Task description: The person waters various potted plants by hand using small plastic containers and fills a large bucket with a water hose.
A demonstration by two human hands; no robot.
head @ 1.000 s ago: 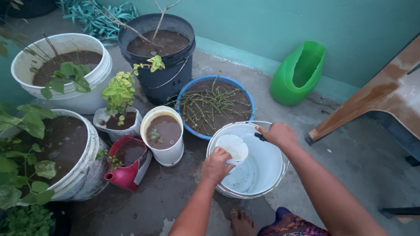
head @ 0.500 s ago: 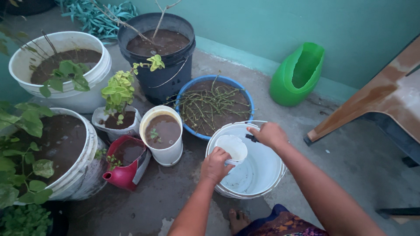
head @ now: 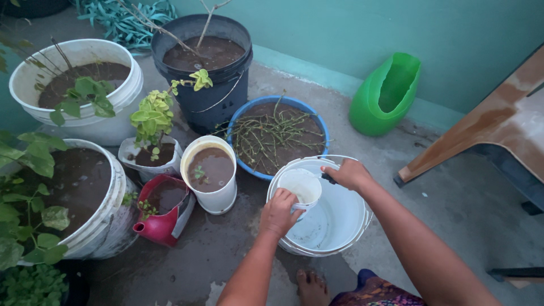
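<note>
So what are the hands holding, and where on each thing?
The left hand grips a small white cup by its near side; the right hand holds the white bucket by its handle at the rim.

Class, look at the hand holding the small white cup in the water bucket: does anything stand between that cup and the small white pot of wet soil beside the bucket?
Nothing visible does. The left hand holds the small white plastic cup inside the white water bucket; only bare wet floor separates the bucket from the white cylindrical pot.

A round blue plastic basin (head: 277, 139) of soil and bare twigs sits beside a tall black plastic bucket (head: 211, 73) (holding a thin stem). A tipped green plastic watering can (head: 385, 96) lies against the teal wall (head: 396, 28).
</note>
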